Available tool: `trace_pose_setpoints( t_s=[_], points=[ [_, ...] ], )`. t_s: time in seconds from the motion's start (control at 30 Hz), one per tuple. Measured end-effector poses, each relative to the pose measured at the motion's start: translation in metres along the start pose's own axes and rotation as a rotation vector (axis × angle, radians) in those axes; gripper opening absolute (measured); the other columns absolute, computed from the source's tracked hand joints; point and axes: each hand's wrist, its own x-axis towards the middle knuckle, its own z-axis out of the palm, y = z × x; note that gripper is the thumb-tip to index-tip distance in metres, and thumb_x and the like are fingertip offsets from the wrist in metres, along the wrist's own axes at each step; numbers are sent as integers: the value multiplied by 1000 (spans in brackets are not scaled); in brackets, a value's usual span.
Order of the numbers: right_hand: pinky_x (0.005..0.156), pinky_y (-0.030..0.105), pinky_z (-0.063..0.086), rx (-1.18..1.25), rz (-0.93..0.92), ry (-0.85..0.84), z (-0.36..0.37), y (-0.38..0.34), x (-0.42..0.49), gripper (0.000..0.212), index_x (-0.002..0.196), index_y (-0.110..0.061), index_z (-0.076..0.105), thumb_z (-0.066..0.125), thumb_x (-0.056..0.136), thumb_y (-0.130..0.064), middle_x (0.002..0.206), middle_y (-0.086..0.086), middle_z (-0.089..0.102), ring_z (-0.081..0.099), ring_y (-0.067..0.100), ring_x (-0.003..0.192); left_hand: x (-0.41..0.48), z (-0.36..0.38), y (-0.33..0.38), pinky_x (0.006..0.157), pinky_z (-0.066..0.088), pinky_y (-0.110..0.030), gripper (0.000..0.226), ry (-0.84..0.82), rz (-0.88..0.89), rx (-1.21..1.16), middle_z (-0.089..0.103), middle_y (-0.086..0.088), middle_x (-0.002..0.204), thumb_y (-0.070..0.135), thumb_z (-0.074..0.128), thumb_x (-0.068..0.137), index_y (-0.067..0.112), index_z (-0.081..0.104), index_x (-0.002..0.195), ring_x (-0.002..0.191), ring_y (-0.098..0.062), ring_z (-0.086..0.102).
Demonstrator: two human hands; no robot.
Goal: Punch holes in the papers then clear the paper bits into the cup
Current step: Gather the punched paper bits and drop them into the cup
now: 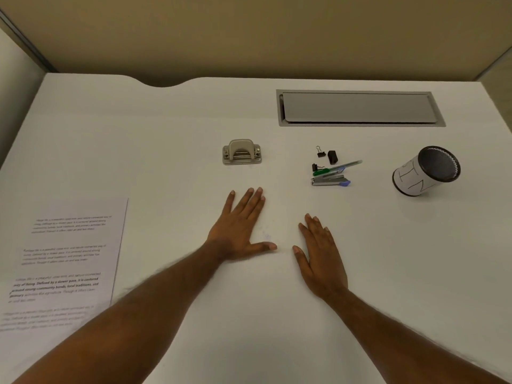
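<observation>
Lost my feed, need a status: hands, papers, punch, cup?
Left hand, right hand flat on desk, empty. Papers far left, hole punch ahead, cup far right. Stapler, pens between punch and cup.

Head-worn camera looks down over the desk (360, 259).
</observation>
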Motion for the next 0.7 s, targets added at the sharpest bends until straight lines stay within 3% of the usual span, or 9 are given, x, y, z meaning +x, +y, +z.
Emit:
trace_pose_setpoints(
  t_s=[0.23, 0.37, 0.47, 0.6, 0.7],
  points=[
    [122, 38, 14, -21, 5, -7, -1, -1, 0, 57, 149, -18, 26, 34, 95, -33, 161, 0, 15, 7, 12, 150, -40, 9, 44, 119, 7, -60, 115, -31, 101, -25, -3, -8, 166, 90, 25, 79, 8, 7, 156, 153, -23, -7],
    [122, 40, 15, -42, 6, -25, -3, -4, -1, 59, 150, -15, 26, 39, 94, -31, 161, 4, 16, 10, 16, 150, -57, 10, 63, 119, 8, -59, 113, -82, 142, -25, -5, -8, 166, 89, 23, 80, 9, 2, 156, 152, -21, -9],
    [122, 40, 10, -74, -6, -64, -5, -5, -1, 61, 151, -13, 23, 34, 95, -36, 162, 5, 11, 5, 18, 150, -65, 4, 62, 121, 6, -56, 109, -24, 45, -135, -6, -7, 165, 85, 25, 83, 8, 1, 156, 152, -19, -10],
    [122, 43, 10, -187, -177, -144, -13, 6, 5, 64, 153, -13, 17, 28, 96, -40, 162, 5, 5, 1, 17, 150, -85, -1, 41, 122, 2, -53, 107, 94, -112, -213, -2, -7, 166, 82, 28, 84, 8, 4, 156, 153, -20, -5],
    [122, 44, 6, -207, -62, -99, -20, 13, 29, 64, 153, -11, 16, 32, 96, -38, 162, 8, 5, 2, 21, 150, -108, 0, 21, 122, 2, -54, 107, 94, -214, -164, -3, -5, 166, 83, 28, 84, 10, 1, 157, 153, -21, -5]
  ],
)
